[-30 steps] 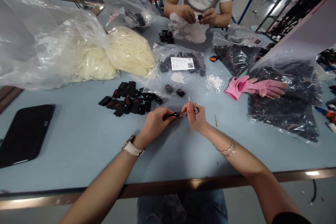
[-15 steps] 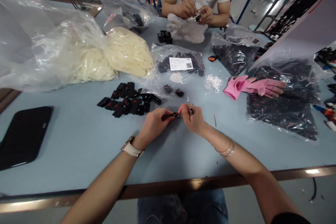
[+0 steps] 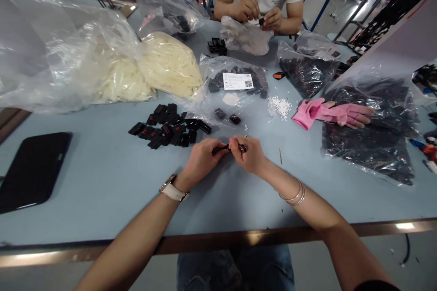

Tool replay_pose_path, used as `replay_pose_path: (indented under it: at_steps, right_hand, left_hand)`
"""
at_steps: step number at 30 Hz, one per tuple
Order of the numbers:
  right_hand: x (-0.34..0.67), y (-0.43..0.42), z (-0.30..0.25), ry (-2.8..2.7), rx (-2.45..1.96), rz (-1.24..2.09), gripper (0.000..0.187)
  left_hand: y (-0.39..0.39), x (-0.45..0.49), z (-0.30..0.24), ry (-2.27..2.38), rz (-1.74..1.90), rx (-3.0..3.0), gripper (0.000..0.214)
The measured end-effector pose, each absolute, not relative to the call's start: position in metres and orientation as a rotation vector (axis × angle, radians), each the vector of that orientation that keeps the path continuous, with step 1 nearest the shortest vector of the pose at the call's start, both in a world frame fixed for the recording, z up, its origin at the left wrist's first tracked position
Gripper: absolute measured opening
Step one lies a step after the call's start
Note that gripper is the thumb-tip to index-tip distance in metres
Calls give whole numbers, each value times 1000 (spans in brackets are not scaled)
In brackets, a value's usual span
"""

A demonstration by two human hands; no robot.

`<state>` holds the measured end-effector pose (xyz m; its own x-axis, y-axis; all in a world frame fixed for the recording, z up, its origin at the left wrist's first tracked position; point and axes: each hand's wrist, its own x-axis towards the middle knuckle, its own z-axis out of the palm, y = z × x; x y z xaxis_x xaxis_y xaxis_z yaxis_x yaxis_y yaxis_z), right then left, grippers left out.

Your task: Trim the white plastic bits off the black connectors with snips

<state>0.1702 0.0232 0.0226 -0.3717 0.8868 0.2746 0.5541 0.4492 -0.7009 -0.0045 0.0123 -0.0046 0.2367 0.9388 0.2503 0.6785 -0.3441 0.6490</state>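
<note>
Near the front middle of the table, my left hand (image 3: 204, 157) pinches a black plastic piece (image 3: 220, 148) between thumb and fingers. Closed and almost touching it, my right hand (image 3: 251, 154) grips a small dark object with a rounded end (image 3: 242, 148); its kind is mostly hidden by the fingers. Both hands meet at the black piece. Just beyond my left hand lies a loose pile of black plastic housings (image 3: 170, 126), some with red marks. Two more black housings, one of them (image 3: 235, 119), lie beyond my hands, beside a few tiny white pins (image 3: 246, 127).
A labelled clear bag (image 3: 235, 82) of black parts lies ahead, with small white pins (image 3: 282, 107) heaped beside it. Pink gloves (image 3: 332, 112) rest on a bag of dark parts (image 3: 368, 145). Bags of cream pieces (image 3: 170, 66) and a black tablet-like slab (image 3: 34, 168) are left. A co-worker (image 3: 261, 4) sits opposite.
My right hand has shifted slightly left, closer to my left hand, with its fingers turned a little. The whole view has moved slightly. The co-worker's hands have moved a little around a small black part.
</note>
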Motion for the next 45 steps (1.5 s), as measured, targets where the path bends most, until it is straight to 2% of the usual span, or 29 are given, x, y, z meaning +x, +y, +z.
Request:
replay_pose_path:
  at_steps: [7, 12, 17, 34, 45]
  right_hand:
    - [172, 22, 18, -1846, -1195, 783, 33]
    - [174, 23, 11, -1694, -1190, 822, 39]
    - [174, 23, 10, -1712, -1195, 869, 40]
    - [167, 29, 17, -1917, -1308, 691, 38]
    - [169, 22, 12, -1749, -1257, 816, 36]
  left_hand:
    - [13, -3, -4, 1481, 876, 2111, 4]
    - [13, -3, -4, 1481, 873, 2087, 3]
    - [13, -3, -5, 1494, 887, 2086, 4]
    - [12, -3, -3, 1463, 902, 2080, 2]
    - [12, -4, -4, 1456, 920, 2065, 6]
